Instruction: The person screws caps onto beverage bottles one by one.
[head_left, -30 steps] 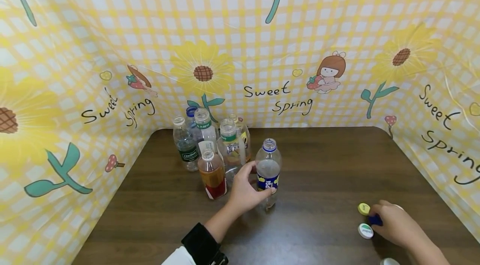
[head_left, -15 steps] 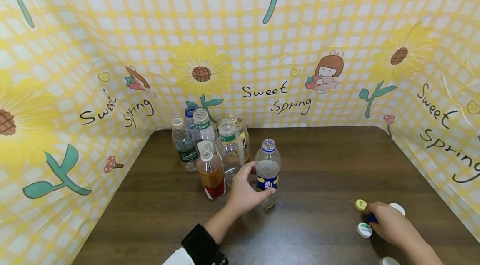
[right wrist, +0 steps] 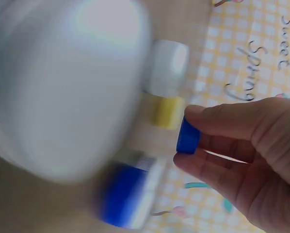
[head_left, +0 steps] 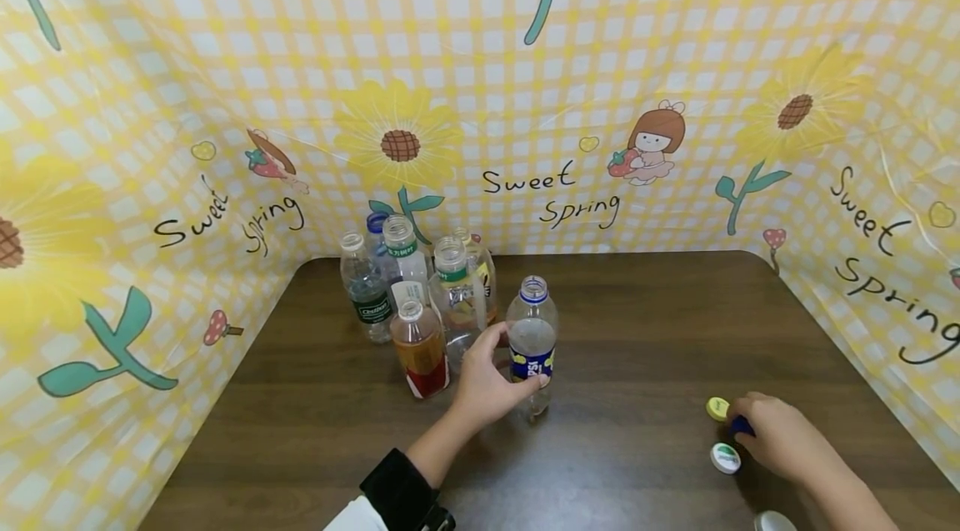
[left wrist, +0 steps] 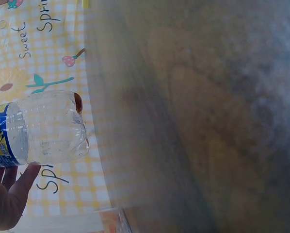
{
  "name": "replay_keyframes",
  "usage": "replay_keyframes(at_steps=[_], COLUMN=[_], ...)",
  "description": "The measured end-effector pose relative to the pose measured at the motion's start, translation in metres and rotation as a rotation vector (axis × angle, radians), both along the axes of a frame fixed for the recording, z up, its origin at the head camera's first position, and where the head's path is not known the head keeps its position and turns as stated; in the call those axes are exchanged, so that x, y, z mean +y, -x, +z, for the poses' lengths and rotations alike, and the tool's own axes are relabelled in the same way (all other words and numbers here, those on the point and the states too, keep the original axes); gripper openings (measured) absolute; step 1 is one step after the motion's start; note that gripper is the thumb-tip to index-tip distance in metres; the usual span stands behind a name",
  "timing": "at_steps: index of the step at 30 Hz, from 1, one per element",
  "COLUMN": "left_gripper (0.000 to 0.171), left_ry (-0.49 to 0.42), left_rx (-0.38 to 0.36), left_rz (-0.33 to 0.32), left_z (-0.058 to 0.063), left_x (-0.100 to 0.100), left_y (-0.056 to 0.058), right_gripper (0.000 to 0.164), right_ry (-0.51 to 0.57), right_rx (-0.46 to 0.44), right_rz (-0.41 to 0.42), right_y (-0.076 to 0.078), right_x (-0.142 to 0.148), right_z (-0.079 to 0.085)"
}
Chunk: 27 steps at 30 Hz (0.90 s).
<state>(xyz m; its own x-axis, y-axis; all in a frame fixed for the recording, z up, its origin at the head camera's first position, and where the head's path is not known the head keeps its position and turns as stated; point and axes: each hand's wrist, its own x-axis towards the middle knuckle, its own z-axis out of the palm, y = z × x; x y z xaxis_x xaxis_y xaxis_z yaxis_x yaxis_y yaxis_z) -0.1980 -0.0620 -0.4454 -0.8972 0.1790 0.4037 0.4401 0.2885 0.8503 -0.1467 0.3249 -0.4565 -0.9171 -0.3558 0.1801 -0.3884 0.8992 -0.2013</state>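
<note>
The blue-label bottle is upright near the middle of the worktop, in the grasp of the left hand, which wraps it from its left side with the thumb across the front of the label; whether its base touches the wood I cannot tell. The right hand is well apart from it, towards the worktop's right edge, pinching a blue cap between thumb and fingertips. Just beyond that pinch, on its left, lies a yellow cap; a white cap lies just nearer the person, beside the fingers. A second white cap sits nearer still, below the right wrist and cut by the picture's lower border. The right wrist view also shows a blurred blue-and-white thing close to the pinching fingers. To the left of the left hand, bottles crowd towards the worktop's far left corner: an amber bottle in front, a green-label bottle behind it nearest the left edge, and a clear bottle between the amber one and the hand. A checked cloth rises behind the far edge.
</note>
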Motion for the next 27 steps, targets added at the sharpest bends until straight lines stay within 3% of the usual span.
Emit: replay_keyframes(at_steps=[7,13,18,23,27], left_gripper=[0.066,0.067,0.068,0.068,0.067], left_ry=[0.003,0.021,0.021,0.021,0.020], left_rx=[-0.002,-0.013,-0.017,0.000,0.007], left_rz=[0.004,0.013,0.002,-0.003,-0.013], left_z=[0.000,-0.002,-0.003,-0.005,-0.005], left_x=[0.001,0.001,0.001,0.000,0.001], left_y=[0.000,-0.001,-0.002,-0.002,-0.001], right_gripper=[0.028,0.033,0.034,0.030,0.026], right_ry=[-0.037,-0.025,-0.022,-0.014,0.034], right_rx=[0.080,0.225,0.337,0.320,0.273], right_rz=[0.142,0.362,0.547,0.661,0.730], right_y=[0.019,0.035,0.039,0.038,0.042], right_x=[-0.011,-0.042,-0.083,-0.127,-0.156], right_z=[0.055,0.110,0.154,0.198,0.223])
